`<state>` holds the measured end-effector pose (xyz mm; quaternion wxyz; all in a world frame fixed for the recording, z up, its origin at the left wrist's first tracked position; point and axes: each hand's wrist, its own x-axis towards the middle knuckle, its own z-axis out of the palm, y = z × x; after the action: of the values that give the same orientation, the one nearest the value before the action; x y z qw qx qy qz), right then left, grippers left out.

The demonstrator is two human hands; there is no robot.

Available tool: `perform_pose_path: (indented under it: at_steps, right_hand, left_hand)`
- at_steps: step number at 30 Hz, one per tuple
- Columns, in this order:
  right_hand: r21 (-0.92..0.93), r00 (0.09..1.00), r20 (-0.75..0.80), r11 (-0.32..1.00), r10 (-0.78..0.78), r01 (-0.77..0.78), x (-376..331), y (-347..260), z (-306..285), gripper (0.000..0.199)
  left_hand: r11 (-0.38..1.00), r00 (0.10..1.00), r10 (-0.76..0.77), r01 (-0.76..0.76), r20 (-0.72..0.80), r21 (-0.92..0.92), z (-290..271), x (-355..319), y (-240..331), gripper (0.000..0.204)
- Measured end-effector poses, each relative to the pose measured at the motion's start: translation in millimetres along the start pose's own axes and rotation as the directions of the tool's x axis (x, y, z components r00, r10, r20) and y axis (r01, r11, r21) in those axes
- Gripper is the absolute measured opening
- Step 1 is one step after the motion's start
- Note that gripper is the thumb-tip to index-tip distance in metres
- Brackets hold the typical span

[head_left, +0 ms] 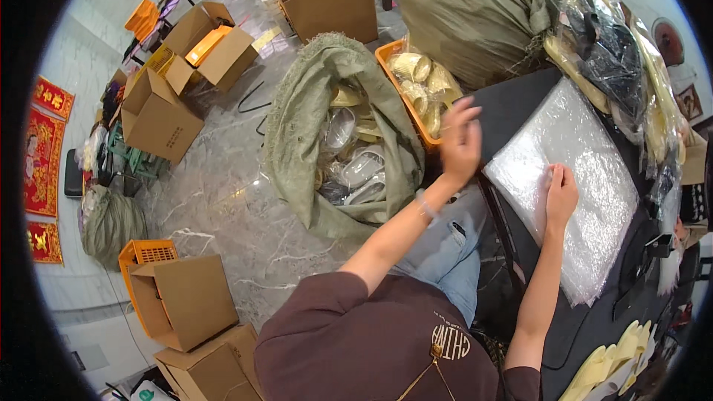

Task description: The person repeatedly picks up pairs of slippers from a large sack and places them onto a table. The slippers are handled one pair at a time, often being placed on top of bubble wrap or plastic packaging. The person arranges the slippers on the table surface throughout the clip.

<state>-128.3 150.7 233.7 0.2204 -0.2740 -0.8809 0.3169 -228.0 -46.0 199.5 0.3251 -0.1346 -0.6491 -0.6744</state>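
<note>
My left hand (pixel 462 147) is raised beside an orange basket (pixel 425 120) of yellow slippers (pixel 416 82) in clear wrapping. Its fingers are stretched out, slightly blurred, with nothing visible in them. A stack of clear plastic bags (pixel 594 156) lies on the dark table (pixel 512 108) to my right. Over that stack, my right hand (pixel 562 197) has its fingertips pinched together on the plastic of a clear bag. Left of the basket, an open green woven sack (pixel 297 141) on the floor holds wrapped slippers (pixel 364 167), some pale and some yellowish.
A bulging green sack (pixel 468 15) stands beyond the basket. Wrapped slippers (pixel 613 52) are heaped at the table's far end, loose yellow slippers (pixel 609 360) at its near end. Cardboard boxes (pixel 194 301) stand at left; another box (pixel 330 11) is farther back.
</note>
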Motion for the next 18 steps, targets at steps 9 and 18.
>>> perform_pose_path:
  at_steps: [9,18]
  right_hand:
    - [0.049,0.999,0.038,0.999,0.002,-0.004,2.3,-0.7,4.8,0.027]
    - [0.048,0.999,0.036,0.998,0.025,-0.027,2.2,-8.3,5.3,0.026]
  left_hand:
    - [0.361,0.657,-0.679,0.687,-0.327,0.631,-259.9,-201.3,-248.9,0.054]
    - [-0.074,0.108,-0.941,0.859,-0.321,0.506,-356.5,-188.2,-328.8,0.102]
